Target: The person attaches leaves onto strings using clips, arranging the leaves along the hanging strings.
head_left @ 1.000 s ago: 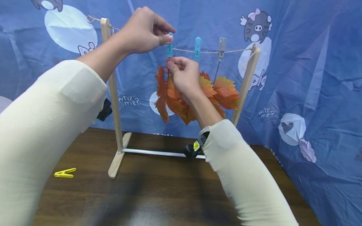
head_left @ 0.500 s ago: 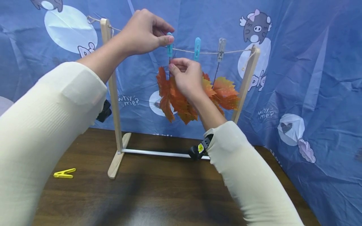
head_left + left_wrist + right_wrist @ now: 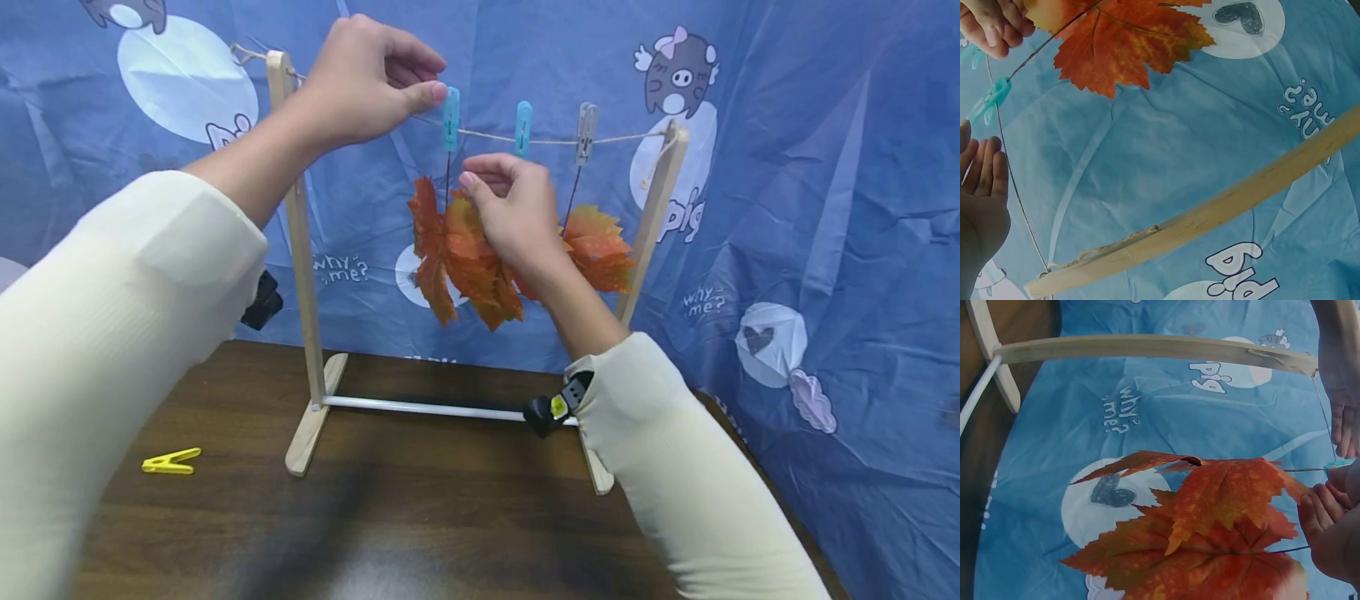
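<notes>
In the head view, the left light-blue clothespin [image 3: 451, 121] is seen on the string [image 3: 487, 134], its long axis nearly upright, with a thin dark stem [image 3: 447, 179] hung from its lower end and orange maple leaves [image 3: 468, 250] below. It is placed just right of the thumb tip of the left hand [image 3: 367, 86], the nearer one; from the right hand [image 3: 521, 212] it lies up and to the left. Thumb and fingers are held apart on both hands, and nothing is gripped. In the left wrist view, the clothespin is set between the hands; whether its end is touched by the left thumb cannot be told. In the right wrist view, it is partly covered by the right hand, whose fingers are held beside the stem, not around it.
</notes>
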A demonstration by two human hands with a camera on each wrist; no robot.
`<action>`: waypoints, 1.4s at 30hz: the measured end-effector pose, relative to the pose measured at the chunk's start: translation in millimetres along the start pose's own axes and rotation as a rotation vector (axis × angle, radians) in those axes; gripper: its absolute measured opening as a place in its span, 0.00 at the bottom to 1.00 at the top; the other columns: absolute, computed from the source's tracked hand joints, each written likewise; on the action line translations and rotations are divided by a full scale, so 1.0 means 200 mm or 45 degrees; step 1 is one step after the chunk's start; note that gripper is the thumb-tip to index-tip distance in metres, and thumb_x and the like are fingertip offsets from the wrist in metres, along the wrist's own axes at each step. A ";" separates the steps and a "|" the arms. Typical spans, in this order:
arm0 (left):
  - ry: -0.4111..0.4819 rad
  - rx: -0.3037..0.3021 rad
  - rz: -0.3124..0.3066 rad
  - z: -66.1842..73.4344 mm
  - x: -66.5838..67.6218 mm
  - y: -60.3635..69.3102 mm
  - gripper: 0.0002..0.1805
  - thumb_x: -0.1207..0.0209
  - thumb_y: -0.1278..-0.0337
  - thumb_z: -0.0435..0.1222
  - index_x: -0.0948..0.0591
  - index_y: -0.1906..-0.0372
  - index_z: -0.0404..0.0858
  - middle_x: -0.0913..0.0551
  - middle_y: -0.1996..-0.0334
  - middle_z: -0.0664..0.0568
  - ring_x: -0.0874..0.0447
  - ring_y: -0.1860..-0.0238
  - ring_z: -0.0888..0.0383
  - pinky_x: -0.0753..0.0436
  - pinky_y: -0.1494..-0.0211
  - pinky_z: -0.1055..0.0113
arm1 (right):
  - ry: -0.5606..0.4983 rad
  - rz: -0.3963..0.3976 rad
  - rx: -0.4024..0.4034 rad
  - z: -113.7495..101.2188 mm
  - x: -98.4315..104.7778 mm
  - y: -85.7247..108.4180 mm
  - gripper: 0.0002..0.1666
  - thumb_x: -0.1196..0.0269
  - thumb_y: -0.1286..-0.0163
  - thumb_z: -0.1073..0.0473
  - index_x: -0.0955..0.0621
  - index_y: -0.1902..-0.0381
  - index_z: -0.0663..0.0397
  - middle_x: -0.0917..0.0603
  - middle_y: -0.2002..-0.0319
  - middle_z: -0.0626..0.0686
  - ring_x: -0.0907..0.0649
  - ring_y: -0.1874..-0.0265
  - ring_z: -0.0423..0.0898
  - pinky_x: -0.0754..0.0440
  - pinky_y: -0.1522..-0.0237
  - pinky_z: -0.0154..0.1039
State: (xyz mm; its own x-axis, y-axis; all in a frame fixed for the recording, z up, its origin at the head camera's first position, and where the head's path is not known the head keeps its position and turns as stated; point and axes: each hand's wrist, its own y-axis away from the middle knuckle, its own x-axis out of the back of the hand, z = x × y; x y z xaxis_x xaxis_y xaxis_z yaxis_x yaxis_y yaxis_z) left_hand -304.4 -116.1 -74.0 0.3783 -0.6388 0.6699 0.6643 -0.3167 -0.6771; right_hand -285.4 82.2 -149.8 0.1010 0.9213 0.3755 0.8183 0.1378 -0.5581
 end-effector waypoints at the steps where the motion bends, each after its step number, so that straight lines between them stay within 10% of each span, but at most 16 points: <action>1: -0.001 -0.002 0.014 0.00 0.00 0.01 0.22 0.41 0.26 0.46 0.17 0.38 0.36 0.12 0.49 0.48 0.14 0.48 0.56 0.18 0.42 0.67 | 0.013 0.002 0.017 0.00 0.01 0.00 0.15 0.38 0.23 0.59 0.16 0.45 0.61 0.12 0.52 0.58 0.13 0.53 0.43 0.16 0.50 0.34; 22: 0.121 -0.062 0.137 -0.14 0.07 0.32 0.16 0.34 0.32 0.41 0.13 0.46 0.38 0.11 0.58 0.47 0.20 0.63 0.76 0.26 0.49 0.73 | 0.221 -0.007 0.311 0.09 0.25 0.19 0.14 0.35 0.25 0.60 0.14 0.48 0.63 0.10 0.56 0.57 0.11 0.56 0.46 0.15 0.50 0.39; 33: 0.218 0.107 0.102 -0.36 0.10 0.64 0.13 0.30 0.38 0.39 0.11 0.52 0.38 0.13 0.68 0.74 0.16 0.65 0.76 0.28 0.57 0.78 | 0.372 0.079 0.492 0.32 0.44 0.34 0.09 0.31 0.30 0.66 0.12 0.54 0.65 0.10 0.62 0.55 0.13 0.66 0.44 0.17 0.63 0.27; 42: 0.286 0.300 0.074 -0.57 0.10 0.90 0.10 0.28 0.40 0.37 0.10 0.54 0.42 0.12 0.70 0.73 0.14 0.71 0.73 0.26 0.71 0.79 | 0.529 0.205 0.609 0.52 0.62 0.48 0.05 0.30 0.33 0.69 0.12 0.60 0.63 0.12 0.69 0.54 0.19 0.69 0.35 0.24 0.62 0.27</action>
State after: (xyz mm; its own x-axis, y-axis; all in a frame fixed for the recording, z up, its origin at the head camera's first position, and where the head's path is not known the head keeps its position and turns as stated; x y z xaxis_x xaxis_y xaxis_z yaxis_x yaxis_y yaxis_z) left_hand -250.9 -266.0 -216.1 0.2858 -0.7980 0.5306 0.7866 -0.1209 -0.6056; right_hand -253.3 247.4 -233.2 0.4900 0.7398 0.4610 0.4422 0.2448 -0.8629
